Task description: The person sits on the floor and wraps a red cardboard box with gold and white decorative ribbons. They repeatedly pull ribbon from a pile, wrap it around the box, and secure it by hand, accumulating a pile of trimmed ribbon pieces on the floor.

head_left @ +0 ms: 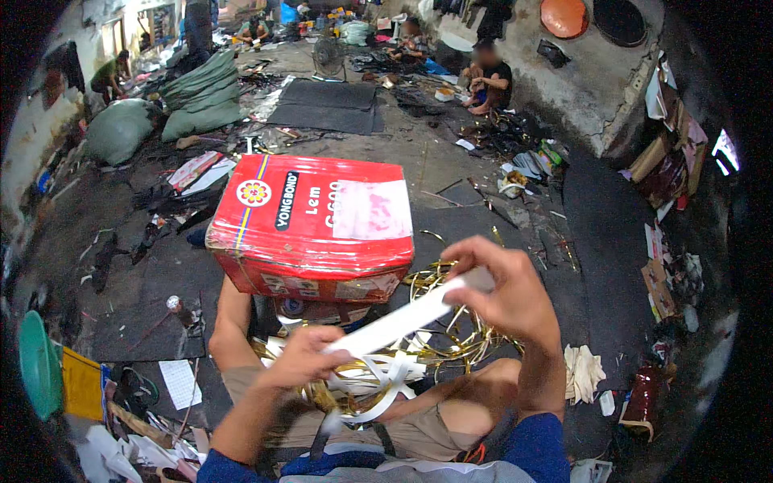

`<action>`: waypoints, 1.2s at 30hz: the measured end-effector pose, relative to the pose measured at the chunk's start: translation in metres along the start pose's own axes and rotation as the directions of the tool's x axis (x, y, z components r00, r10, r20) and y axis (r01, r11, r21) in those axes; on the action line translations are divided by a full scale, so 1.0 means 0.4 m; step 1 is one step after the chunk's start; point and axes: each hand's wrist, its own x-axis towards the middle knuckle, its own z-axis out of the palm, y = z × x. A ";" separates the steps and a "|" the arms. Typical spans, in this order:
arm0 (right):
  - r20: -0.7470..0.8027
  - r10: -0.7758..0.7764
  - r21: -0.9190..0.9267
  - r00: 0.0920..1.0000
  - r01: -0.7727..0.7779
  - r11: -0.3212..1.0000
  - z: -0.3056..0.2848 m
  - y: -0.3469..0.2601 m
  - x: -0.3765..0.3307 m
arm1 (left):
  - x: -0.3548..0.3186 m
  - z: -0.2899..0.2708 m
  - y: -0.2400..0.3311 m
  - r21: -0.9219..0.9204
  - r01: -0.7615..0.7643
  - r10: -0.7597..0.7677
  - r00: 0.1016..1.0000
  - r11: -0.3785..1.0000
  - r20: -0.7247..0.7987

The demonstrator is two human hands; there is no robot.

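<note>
A flat white strip (394, 324) is stretched between my two hands, slanting up to the right over my lap. My left hand (310, 354) pinches its lower end. At the upper end, my right hand (503, 286) grips it between thumb and fingers. Below the strip, a tangle of gold and white strips (403, 366) lies across my crossed legs. Just beyond my hands stands a red rectangular tin (310, 217) with a worn, torn label patch. More gold strips curl out beside its right side.
A small jar (179, 306) stands on the left, near a green basin (39, 366) and a white paper sheet (180, 383). A crumpled cream cloth (583, 374) lies on the right. Dark mats (326, 106), green sacks (121, 130) and a seated person (489, 79) are farther off.
</note>
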 end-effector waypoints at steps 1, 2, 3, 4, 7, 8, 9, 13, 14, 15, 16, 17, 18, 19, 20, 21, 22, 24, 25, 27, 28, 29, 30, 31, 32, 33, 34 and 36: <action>-0.026 0.034 0.046 0.999 -0.032 0.998 0.008 0.043 0.033 | -0.026 -0.072 0.022 0.136 0.054 -0.045 0.997 0.989 -0.068; -0.133 0.014 -0.016 0.991 -0.017 1.000 0.019 0.092 0.062 | -0.044 -0.160 0.010 0.362 -0.152 0.201 0.974 0.920 -0.101; -0.241 -0.009 -0.088 0.970 -0.012 0.996 0.023 0.133 0.089 | -0.057 -0.247 -0.003 0.589 -0.289 0.438 0.891 0.754 -0.123; -0.193 0.137 0.065 0.972 -0.127 0.990 0.026 0.157 0.128 | -0.081 -0.333 0.014 0.498 -0.209 0.367 0.898 0.842 -0.244; -0.074 0.226 0.324 0.971 -0.191 0.926 0.098 0.248 0.222 | -0.110 -0.499 0.198 0.462 -0.036 0.245 0.883 0.886 -0.401; -0.060 0.187 0.292 0.980 -0.162 0.942 0.132 0.264 0.258 | -0.101 -0.565 0.226 0.606 -0.033 0.335 0.857 0.795 -0.393; -0.046 0.157 0.254 0.986 -0.141 0.957 0.163 0.270 0.284 | -0.075 -0.605 0.244 0.751 0.044 0.444 0.783 0.659 -0.436; -0.191 0.045 -0.124 0.980 -0.070 0.990 0.246 0.218 0.330 | 0.127 -0.529 0.278 0.844 0.531 0.941 0.318 -0.079 -0.112; -0.198 0.068 -0.160 0.978 -0.100 0.982 0.254 0.205 0.332 | 0.216 -0.477 0.279 0.960 0.261 0.914 0.360 0.096 -0.189; -0.205 0.079 -0.188 0.976 -0.118 0.975 0.262 0.183 0.338 | 0.293 -0.419 0.262 0.973 -0.146 0.915 0.388 0.181 -0.112; -0.214 0.109 -0.228 0.971 -0.158 0.961 0.264 0.187 0.335 | 0.373 -0.323 0.244 0.901 -0.372 0.904 0.425 0.225 -0.050; -0.220 0.073 -0.233 0.973 -0.125 0.964 0.272 0.194 0.340 | 0.423 -0.241 0.235 0.746 -0.550 0.847 0.530 0.376 -0.037; -0.235 0.048 -0.247 0.971 -0.107 0.963 0.268 0.214 0.337 | 0.441 -0.164 0.256 0.634 -0.482 0.640 0.768 0.605 -0.027; -0.249 0.014 -0.252 0.968 -0.078 0.964 0.269 0.226 0.338 | 0.475 -0.125 0.249 0.622 -0.616 0.750 0.658 0.483 0.068; -0.259 -0.007 -0.301 0.966 -0.074 0.951 0.267 0.235 0.331 | 0.491 -0.105 0.233 0.569 -0.567 0.681 0.732 0.595 0.017; -0.243 0.007 -0.306 0.970 -0.083 0.948 0.259 0.240 0.325 | 0.490 -0.098 0.230 0.560 -0.545 0.664 0.748 0.624 -0.010; -0.227 0.020 -0.312 0.974 -0.092 0.946 0.246 0.241 0.317 | 0.488 -0.093 0.227 0.549 -0.524 0.646 0.763 0.651 -0.038; -0.217 -0.015 -0.322 0.976 -0.057 0.945 0.222 0.232 0.296 | 0.495 -0.092 0.215 0.614 -0.497 0.678 0.730 0.613 -0.085; -0.216 -0.079 -0.341 0.973 0.001 0.940 0.218 0.235 0.291 | 0.500 -0.091 0.205 0.618 -0.511 0.700 0.708 0.598 -0.093; -0.217 -0.209 -0.381 0.953 0.115 0.918 0.214 0.242 0.286 | 0.509 -0.088 0.192 0.628 -0.540 0.747 0.657 0.561 -0.103; -0.221 -0.261 -0.438 0.940 0.143 0.888 0.213 0.243 0.281 | 0.512 -0.088 0.191 0.631 -0.543 0.754 0.648 0.555 -0.106; -0.206 -0.284 -0.453 0.936 0.167 0.876 0.209 0.242 0.278 | 0.514 -0.091 0.188 0.644 -0.532 0.747 0.658 0.550 -0.094; -0.194 -0.304 -0.470 0.933 0.184 0.864 0.200 0.243 0.271 | 0.507 -0.089 0.198 0.655 -0.525 0.740 0.668 0.543 -0.078; -0.181 -0.324 -0.485 0.929 0.202 0.851 0.194 0.247 0.265 | 0.502 -0.086 0.203 0.666 -0.518 0.732 0.678 0.536 -0.061; -0.170 -0.333 -0.480 0.927 0.217 0.850 0.193 0.254 0.262 | 0.502 -0.084 0.201 0.676 -0.532 0.748 0.663 0.510 -0.042; -0.159 -0.349 -0.471 0.924 0.239 0.849 0.192 0.260 0.264 | 0.501 -0.085 0.199 0.689 -0.542 0.764 0.645 0.481 -0.026; -0.148 -0.364 -0.462 0.920 0.261 0.847 0.192 0.266 0.267 | 0.500 -0.086 0.197 0.701 -0.551 0.779 0.627 0.452 -0.009; -0.113 -0.377 -0.422 0.919 0.299 0.856 0.192 0.275 0.280 | 0.495 -0.096 0.196 0.690 -0.556 0.770 0.638 0.463 -0.002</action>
